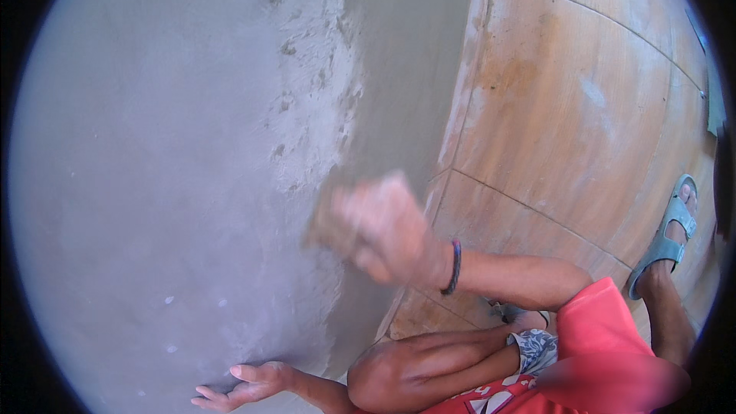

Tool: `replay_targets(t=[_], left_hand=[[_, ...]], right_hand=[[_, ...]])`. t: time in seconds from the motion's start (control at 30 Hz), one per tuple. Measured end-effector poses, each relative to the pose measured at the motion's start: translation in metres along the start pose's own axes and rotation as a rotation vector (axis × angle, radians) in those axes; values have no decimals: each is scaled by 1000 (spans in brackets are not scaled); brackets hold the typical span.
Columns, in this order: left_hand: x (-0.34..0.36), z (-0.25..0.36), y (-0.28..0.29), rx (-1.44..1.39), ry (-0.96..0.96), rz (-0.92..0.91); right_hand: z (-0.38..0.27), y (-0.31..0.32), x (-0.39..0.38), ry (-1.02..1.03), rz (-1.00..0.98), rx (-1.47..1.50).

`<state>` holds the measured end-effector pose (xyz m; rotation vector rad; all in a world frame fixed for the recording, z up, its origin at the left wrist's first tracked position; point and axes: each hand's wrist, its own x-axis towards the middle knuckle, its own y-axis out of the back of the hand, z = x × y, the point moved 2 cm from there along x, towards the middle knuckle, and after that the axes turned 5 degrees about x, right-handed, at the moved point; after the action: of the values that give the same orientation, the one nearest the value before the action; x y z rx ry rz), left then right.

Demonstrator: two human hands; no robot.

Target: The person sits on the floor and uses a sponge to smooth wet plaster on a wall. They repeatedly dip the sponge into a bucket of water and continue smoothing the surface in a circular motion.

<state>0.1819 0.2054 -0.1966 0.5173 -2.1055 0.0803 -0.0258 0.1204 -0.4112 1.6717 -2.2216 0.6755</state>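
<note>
My right hand (387, 226), smeared by motion, is closed around a brownish block (331, 222). Blur hides the block's exact kind. Hand and block are over a grey plastered surface (169, 153), at the edge of a darker, damp-looking band (406, 61). A rough, pale strip of plaster (314, 84) runs along that band above the hand. Whether the block touches the surface I cannot tell. At the lower edge, my left hand (249, 387) holds nothing. Its fingers are apart and it lies close to the grey surface.
Orange-brown floor tiles (567, 100) with dark joints border the damp band on the right. A foot in a grey-blue sandal (665, 238) stands on them at the far right. My bent knee (391, 372) is between my arms. Small pale spots (170, 300) dot the grey surface.
</note>
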Motion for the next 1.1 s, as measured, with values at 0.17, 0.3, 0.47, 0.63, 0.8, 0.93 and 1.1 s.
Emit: replay_targets(t=[0.17,0.3,0.47,0.63,0.8,0.93,1.1], left_hand=[[5,9,1,21,-13,8],[1,15,0,-17,13,22],[8,18,1,-19,17,53],[7,14,1,24,-10,44],[13,23,4,-6,-11,72],[10,28,-2,-27,-35,55],[14,20,5,16,-37,86]], right_hand=[[43,50,44,-25,390,-127],[18,30,51,52,386,-93],[57,63,54,145,419,-173],[25,44,90,103,550,-41],[66,94,81,-114,479,-11],[42,90,137,59,620,-49],[57,53,41,144,67,-171]])
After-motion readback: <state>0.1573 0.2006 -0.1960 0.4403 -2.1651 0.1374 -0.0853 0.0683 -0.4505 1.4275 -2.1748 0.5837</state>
